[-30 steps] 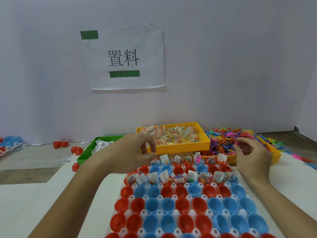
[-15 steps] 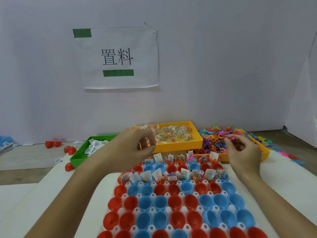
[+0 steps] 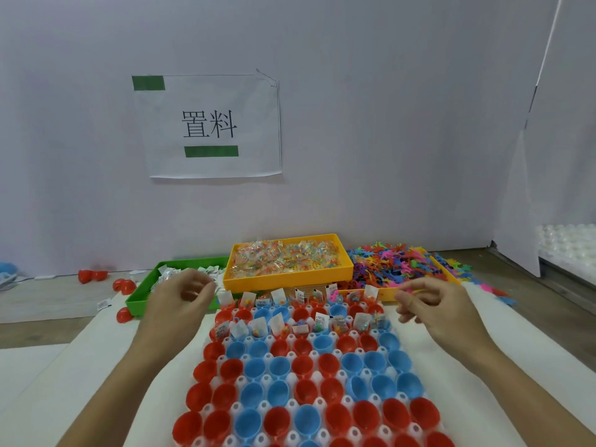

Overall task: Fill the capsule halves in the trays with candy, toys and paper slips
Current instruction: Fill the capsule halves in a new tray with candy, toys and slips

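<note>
White moulded tray [image 3: 416, 396] of red and blue plastic capsule halves [image 3: 283, 366] lies lengthwise in front of the person, open sides up so contents can drop straight in. Only the two far rows carry paper slips, candy and small toys; all nearer rows look empty, so the fill seems to run from far to near.

Supplies sit just beyond the tray's far end, within reach:
- green plastic bin of white paper slips [image 3: 142, 293], far left
- yellow plastic bin of wrapped candy [image 3: 283, 258], centre
- heap of bright plastic toy figures [image 3: 396, 262], far right

Left hand [image 3: 180, 301] hovers at the green bin's near edge, fingers loosely curled; whether it holds a slip I cannot tell (blurred). Right hand [image 3: 432, 304] hangs near the toy heap, fingers apart and slightly bent; contents also unclear. Each hand works the bin on its own side, probably to avoid crossing over.
</note>
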### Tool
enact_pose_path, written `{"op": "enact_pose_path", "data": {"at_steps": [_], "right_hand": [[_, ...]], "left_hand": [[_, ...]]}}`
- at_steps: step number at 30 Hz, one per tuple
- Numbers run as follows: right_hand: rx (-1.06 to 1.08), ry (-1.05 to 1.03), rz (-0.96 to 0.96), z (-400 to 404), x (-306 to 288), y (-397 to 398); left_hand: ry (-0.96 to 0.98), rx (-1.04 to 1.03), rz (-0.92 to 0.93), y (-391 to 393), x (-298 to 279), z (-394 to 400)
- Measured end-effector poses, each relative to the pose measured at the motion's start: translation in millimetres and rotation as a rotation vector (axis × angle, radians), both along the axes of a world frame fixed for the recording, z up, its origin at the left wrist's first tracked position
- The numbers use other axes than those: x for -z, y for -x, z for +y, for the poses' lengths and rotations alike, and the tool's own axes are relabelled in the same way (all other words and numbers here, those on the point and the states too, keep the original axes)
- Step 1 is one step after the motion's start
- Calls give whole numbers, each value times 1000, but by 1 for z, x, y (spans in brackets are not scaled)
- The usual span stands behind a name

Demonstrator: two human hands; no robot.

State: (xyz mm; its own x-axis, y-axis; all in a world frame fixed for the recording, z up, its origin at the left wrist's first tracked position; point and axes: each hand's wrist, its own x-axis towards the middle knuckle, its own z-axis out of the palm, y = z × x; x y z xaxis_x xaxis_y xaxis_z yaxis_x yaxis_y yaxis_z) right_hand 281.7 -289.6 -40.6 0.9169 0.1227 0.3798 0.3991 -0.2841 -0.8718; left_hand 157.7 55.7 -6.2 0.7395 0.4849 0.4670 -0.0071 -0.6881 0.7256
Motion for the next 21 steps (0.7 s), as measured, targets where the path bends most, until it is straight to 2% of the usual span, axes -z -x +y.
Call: {"op": "enact_pose_path", "data": {"at_steps": [4,7,13,21], "right_hand": [[-42,-20,-5,-15,-1,23],[-88,-7,-4,-11,-6,38],[-101,131,-53,0,-2,47],[-78,257,-66,0,12,43]], "left_hand": [[350,-65,-44,20,40,16],[491,-58,-60,25,57,15],[481,-21,-90,20,60,12],[516,-87,-89,21,68,19]]}}
